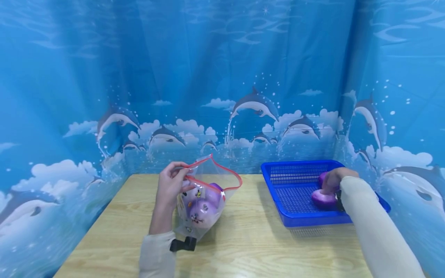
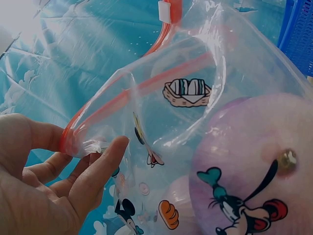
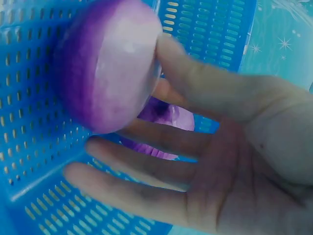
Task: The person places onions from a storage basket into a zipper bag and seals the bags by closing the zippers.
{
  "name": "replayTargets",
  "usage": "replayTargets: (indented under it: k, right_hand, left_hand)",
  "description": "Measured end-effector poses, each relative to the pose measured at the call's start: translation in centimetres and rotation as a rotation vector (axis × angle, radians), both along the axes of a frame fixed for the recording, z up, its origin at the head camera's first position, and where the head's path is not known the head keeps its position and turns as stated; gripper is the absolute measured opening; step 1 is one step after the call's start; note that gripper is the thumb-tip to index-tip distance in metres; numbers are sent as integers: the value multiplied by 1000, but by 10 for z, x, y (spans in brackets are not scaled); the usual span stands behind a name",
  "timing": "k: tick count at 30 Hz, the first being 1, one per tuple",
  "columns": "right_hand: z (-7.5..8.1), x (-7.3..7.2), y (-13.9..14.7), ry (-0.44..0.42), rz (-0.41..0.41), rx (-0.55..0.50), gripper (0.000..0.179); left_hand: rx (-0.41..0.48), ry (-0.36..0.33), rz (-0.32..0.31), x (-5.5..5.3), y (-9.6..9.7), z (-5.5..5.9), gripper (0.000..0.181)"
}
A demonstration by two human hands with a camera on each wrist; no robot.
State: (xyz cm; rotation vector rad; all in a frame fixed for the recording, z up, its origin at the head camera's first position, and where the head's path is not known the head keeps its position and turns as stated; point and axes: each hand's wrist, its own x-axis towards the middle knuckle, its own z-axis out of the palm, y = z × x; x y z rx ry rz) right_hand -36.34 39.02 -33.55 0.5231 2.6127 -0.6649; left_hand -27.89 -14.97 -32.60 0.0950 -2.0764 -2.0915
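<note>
At the left of the head view, my left hand [image 1: 171, 181] pinches the red-edged rim of a clear zip bag [image 2: 190, 132] printed with cartoon figures. The bag's mouth gapes, with its white slider [image 2: 165, 12] at one side. Inside lie purple-and-white round fruits [image 1: 203, 212]; one shows a brownish stem spot in the left wrist view. Over the blue basket [image 1: 288, 218], my right hand [image 1: 335, 179] holds a purple-and-white round fruit [image 3: 110, 66] between thumb and forefinger, its other fingers fairly straight. Another purple fruit [image 3: 178, 117] shows behind those fingers, in the basket.
The basket has slotted sides and stands at the right of the wooden table [image 1: 243, 247]. A blue curtain [image 1: 215, 77] with dolphins hangs behind and along both sides of the table. A black strap piece [image 1: 183, 244] sits at my left wrist.
</note>
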Motion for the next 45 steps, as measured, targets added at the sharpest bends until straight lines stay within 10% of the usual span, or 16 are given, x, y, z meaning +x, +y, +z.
replayTargets:
  k: [5, 25, 45]
  right_hand:
    - [-5, -2, -7, -16, -70, -17, 60]
    - [-9, -3, -25, -9, 184, 35, 46]
    - [22, -17, -49, -74, 435, -225, 62]
  left_hand:
    - [1, -6, -1, 1, 0, 0, 17]
    - [12, 4, -9, 2, 1, 2, 17]
    - [8, -4, 0, 1, 0, 2, 17]
